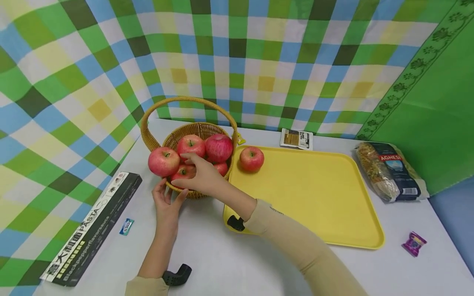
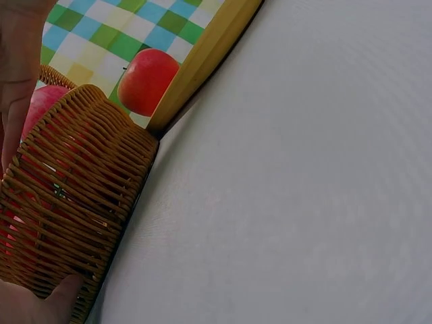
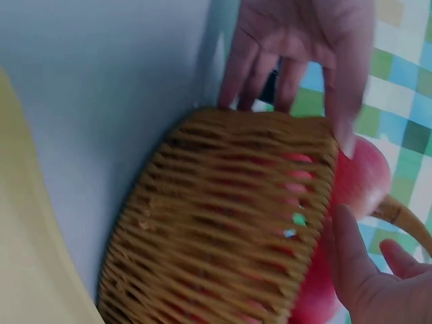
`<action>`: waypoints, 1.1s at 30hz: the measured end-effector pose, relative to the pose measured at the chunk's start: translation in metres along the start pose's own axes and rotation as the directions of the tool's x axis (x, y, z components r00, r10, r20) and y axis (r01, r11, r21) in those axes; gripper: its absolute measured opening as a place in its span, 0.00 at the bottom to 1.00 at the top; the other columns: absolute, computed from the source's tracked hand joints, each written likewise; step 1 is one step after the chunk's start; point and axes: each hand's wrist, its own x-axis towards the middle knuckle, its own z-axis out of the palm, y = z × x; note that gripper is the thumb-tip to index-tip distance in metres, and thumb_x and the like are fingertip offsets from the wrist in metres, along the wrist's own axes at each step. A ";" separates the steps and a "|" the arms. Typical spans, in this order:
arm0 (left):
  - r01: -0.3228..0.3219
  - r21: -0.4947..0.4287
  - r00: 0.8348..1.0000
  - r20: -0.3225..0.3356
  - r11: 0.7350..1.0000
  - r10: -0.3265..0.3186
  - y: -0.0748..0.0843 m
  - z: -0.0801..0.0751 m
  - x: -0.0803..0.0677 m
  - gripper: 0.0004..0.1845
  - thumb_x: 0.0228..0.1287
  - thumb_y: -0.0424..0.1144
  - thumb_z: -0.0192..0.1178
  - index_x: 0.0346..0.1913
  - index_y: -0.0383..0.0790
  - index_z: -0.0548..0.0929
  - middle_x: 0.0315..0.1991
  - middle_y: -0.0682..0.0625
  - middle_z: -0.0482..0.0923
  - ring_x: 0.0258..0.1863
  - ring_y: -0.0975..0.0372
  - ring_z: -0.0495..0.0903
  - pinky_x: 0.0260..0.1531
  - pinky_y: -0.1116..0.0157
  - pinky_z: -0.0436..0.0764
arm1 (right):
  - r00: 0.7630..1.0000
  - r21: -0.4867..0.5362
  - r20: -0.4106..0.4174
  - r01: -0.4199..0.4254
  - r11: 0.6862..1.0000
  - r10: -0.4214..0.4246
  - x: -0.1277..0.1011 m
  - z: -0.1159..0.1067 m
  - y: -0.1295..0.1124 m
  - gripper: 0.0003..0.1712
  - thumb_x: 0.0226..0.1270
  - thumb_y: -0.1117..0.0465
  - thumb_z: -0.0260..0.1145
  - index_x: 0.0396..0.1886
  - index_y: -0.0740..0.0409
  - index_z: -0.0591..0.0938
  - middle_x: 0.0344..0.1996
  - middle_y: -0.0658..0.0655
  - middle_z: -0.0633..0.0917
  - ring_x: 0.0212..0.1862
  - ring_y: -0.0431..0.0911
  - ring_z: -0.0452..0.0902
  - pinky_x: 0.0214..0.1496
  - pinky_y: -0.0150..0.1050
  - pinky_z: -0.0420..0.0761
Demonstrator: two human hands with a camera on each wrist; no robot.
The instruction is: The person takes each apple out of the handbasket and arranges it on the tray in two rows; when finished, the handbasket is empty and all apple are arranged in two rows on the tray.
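A wicker basket (image 1: 196,193) with a tall handle holds several red apples, one of which (image 1: 164,161) sits high at its left rim. My left hand (image 1: 166,205) rests at the basket's front left, its thumb (image 2: 64,297) against the woven wall. In the right wrist view, the left fingers (image 3: 246,74) extend fairly straight down to the wicker. Over the front of the basket, my right hand (image 1: 201,174) has thumb and forefinger around an apple (image 1: 185,172) lying inside. Part of that apple is hidden by the hand.
Right of the basket lies a yellow tray (image 1: 311,193) with a single apple (image 1: 252,159) at its back left corner. A pasta bag (image 1: 390,170), a flat packet (image 1: 296,139) and a purple sweet (image 1: 414,243) surround it. At left are a long pasta box (image 1: 92,230) and a small blue packet (image 1: 126,226).
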 end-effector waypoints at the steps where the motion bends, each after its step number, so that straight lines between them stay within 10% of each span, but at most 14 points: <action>1: -0.002 -0.004 1.000 0.003 1.000 0.002 0.000 0.000 0.000 0.41 0.60 0.41 0.67 0.69 0.51 0.52 0.75 0.55 0.43 0.73 0.58 0.48 0.63 0.64 0.68 | 1.000 0.017 -0.006 -0.002 1.000 0.002 0.001 0.003 0.002 0.45 0.52 0.47 0.76 0.67 0.55 0.68 0.59 0.54 0.76 0.57 0.47 0.74 0.49 0.31 0.79; 33: -0.027 -0.055 1.000 0.002 0.998 0.027 -0.001 0.001 0.003 0.36 0.64 0.28 0.60 0.66 0.50 0.52 0.73 0.54 0.46 0.73 0.58 0.48 0.64 0.64 0.67 | 0.987 0.015 -0.156 -0.035 0.999 0.037 0.023 0.050 -0.005 0.49 0.54 0.47 0.75 0.71 0.52 0.62 0.61 0.49 0.72 0.60 0.41 0.68 0.56 0.40 0.77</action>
